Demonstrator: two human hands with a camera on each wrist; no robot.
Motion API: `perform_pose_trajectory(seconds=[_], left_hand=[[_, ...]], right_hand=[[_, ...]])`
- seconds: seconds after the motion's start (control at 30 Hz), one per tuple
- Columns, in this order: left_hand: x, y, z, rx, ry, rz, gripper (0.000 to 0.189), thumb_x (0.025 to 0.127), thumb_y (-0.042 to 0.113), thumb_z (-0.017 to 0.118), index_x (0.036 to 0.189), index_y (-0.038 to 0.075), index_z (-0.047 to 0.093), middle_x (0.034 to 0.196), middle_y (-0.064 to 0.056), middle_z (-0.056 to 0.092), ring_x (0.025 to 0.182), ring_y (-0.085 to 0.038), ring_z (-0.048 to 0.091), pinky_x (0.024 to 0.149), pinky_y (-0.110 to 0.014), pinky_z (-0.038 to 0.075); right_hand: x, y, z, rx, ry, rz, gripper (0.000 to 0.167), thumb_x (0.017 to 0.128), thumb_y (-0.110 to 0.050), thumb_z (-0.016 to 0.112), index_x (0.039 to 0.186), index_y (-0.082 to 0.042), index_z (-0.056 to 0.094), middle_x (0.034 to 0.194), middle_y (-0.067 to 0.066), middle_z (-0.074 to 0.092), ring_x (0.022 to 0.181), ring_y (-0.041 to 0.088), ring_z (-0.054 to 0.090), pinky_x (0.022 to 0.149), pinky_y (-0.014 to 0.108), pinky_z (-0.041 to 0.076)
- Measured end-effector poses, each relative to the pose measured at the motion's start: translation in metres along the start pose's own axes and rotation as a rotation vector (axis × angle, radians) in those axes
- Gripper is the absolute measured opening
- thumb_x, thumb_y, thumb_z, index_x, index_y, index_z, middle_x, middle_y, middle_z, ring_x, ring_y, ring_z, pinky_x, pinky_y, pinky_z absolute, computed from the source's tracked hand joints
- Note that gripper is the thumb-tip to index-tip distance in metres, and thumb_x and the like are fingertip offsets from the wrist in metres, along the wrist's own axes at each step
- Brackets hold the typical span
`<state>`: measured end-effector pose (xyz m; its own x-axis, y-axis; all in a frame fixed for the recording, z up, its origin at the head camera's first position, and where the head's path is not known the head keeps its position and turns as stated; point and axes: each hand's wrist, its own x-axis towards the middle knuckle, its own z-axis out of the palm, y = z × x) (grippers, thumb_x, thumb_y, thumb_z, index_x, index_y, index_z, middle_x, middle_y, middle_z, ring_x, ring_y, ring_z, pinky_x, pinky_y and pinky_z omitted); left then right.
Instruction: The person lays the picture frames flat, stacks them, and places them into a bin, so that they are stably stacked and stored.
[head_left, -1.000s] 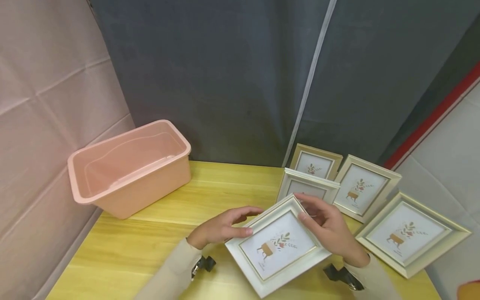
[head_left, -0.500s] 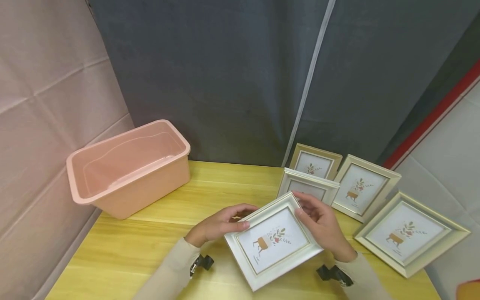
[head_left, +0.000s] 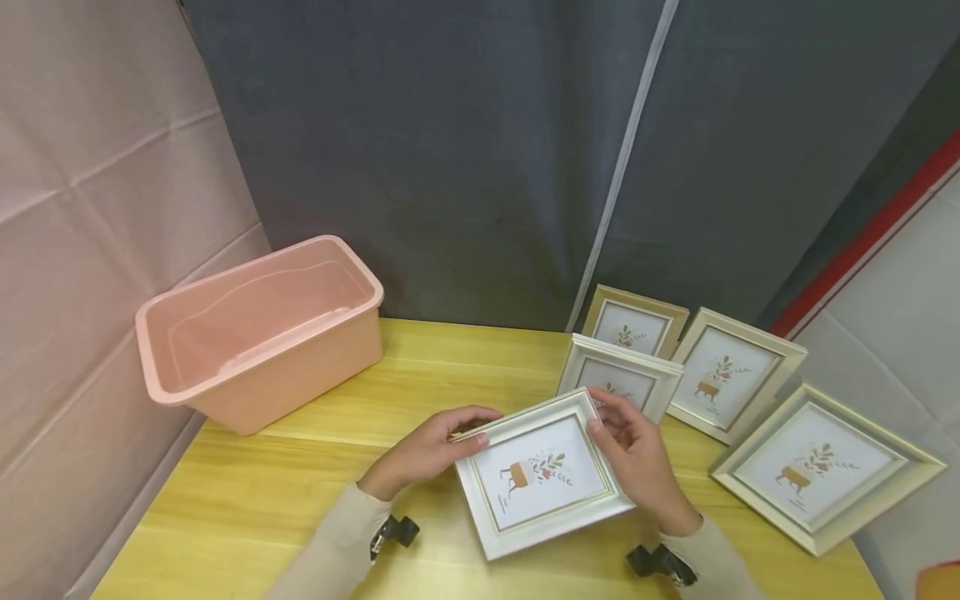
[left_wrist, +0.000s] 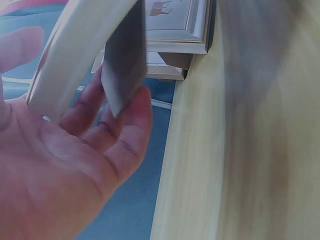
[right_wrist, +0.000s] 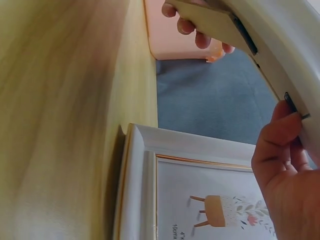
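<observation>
A white picture frame (head_left: 546, 473) with a thin gold inner line and a plant print is held above the table, tilted, its picture side facing up toward the head camera. My left hand (head_left: 423, 450) grips its left edge, thumb on the front border. In the left wrist view, that hand's fingers curl behind the frame against its dark stand flap (left_wrist: 125, 57). At the right edge, my right hand (head_left: 637, 462) holds the frame, thumb on the border. The right wrist view shows the flap swung out from the back, with fingertips of my left hand (right_wrist: 202, 40) on it.
Several other frames stand on the yellow wood-grain table (head_left: 247, 517) at the right: a white one (head_left: 667, 387), a tan one (head_left: 678, 321), a cream one (head_left: 787, 354) and a larger pale one (head_left: 911, 471). A pink bin (head_left: 300, 375) stands at the back left. A grey curtain (head_left: 450, 167) hangs behind.
The held frame has turned clockwise toward level, its lower corner rising and shifting left. Both hands have shifted slightly left with it, keeping their hold. The standing frames and bin stay put.
</observation>
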<state>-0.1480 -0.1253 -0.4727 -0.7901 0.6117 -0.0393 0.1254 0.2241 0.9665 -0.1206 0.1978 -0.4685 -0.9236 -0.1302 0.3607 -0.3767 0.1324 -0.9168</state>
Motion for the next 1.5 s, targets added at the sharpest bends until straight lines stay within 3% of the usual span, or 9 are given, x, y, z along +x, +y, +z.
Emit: perform_pose_trajectory(seconds=[0.17,0.43,0.67,0.97,1.23,1.5], left_hand=[[-0.006,-0.003,0.0,-0.019,0.007,0.032,0.044,0.109,0.023,0.061,0.15,0.009,0.057,0.15,-0.014,0.061,0.134,-0.028,0.06,0.106,-0.024,0.052],[-0.02,-0.007,0.002,-0.049,0.069,0.052,0.047,0.108,0.02,0.062,0.151,0.002,0.053,0.14,-0.019,0.064,0.106,-0.016,0.07,0.087,-0.027,0.061],[-0.033,-0.009,0.008,-0.109,0.145,0.038,0.059,0.102,0.014,0.069,0.156,0.005,0.047,0.138,-0.019,0.062,0.113,-0.021,0.065,0.09,-0.029,0.061],[-0.042,-0.015,0.02,-0.217,0.189,0.084,0.087,0.097,0.004,0.073,0.168,0.019,0.026,0.153,-0.027,0.042,0.124,-0.033,0.065,0.095,-0.036,0.063],[-0.046,-0.018,0.026,-0.194,0.194,0.051,0.087,0.097,0.006,0.073,0.168,0.026,0.027,0.154,-0.027,0.038,0.124,-0.029,0.066,0.096,-0.033,0.062],[-0.047,-0.022,0.023,-0.201,0.209,-0.018,0.085,0.097,0.002,0.072,0.168,0.014,0.026,0.151,-0.025,0.044,0.126,-0.033,0.065,0.096,-0.033,0.062]], right_hand=[[-0.003,0.0,0.004,-0.006,0.035,0.043,0.04,0.102,0.007,0.061,0.141,0.004,0.059,0.098,-0.004,0.076,0.067,0.015,0.073,0.049,0.039,0.061],[-0.009,0.001,0.01,0.031,0.083,0.097,0.039,0.103,0.005,0.061,0.141,0.005,0.058,0.102,0.0,0.078,0.073,0.015,0.075,0.054,0.04,0.063],[-0.013,0.004,0.013,0.014,0.155,0.161,0.039,0.104,0.0,0.061,0.143,0.001,0.058,0.107,-0.003,0.079,0.08,0.014,0.077,0.061,0.039,0.065],[-0.016,0.004,0.017,-0.012,0.256,0.276,0.038,0.106,-0.002,0.06,0.144,-0.003,0.06,0.095,-0.008,0.077,0.078,0.01,0.073,0.065,0.027,0.062],[-0.019,0.006,0.021,0.033,0.282,0.356,0.04,0.105,-0.002,0.061,0.144,-0.007,0.059,0.094,-0.006,0.073,0.079,0.009,0.07,0.069,0.026,0.061],[-0.023,0.012,0.021,-0.009,0.256,0.348,0.043,0.102,-0.001,0.065,0.144,-0.008,0.06,0.106,0.004,0.071,0.086,0.009,0.07,0.073,0.026,0.061]])
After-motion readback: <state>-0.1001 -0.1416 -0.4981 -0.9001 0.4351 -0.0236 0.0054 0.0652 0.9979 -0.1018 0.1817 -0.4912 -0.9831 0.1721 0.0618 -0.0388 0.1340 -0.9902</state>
